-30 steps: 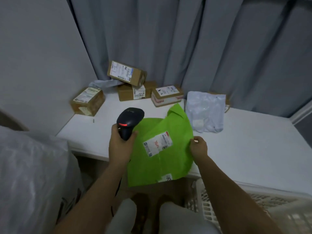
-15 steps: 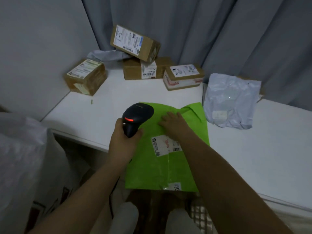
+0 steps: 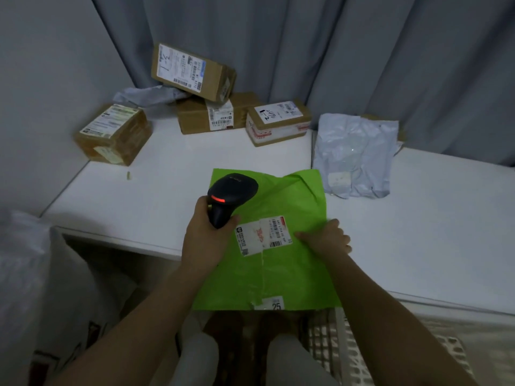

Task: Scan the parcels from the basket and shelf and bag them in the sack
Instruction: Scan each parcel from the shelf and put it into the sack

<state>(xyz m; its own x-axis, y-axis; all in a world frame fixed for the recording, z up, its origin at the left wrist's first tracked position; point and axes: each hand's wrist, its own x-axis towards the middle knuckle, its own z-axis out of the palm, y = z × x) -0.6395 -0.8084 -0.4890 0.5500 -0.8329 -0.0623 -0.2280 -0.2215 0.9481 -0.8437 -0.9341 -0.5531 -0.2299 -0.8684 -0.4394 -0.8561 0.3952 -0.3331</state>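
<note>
A green mailer bag lies flat on the white shelf, its near end hanging over the front edge. A white shipping label faces up on it. My left hand grips a black handheld scanner with a red light, held just above the bag's left side. My right hand presses on the bag's right edge beside the label. The white sack stands at the far left. The white basket is at the lower right.
Several brown cardboard parcels sit at the back of the shelf near the grey curtain. A grey plastic mailer lies right of the green bag. My knees show below the shelf edge.
The green bag went from held up to lying flat on the shelf. My right hand slid from the bag's top middle to its right edge beside the label. The scanner stayed over it.
</note>
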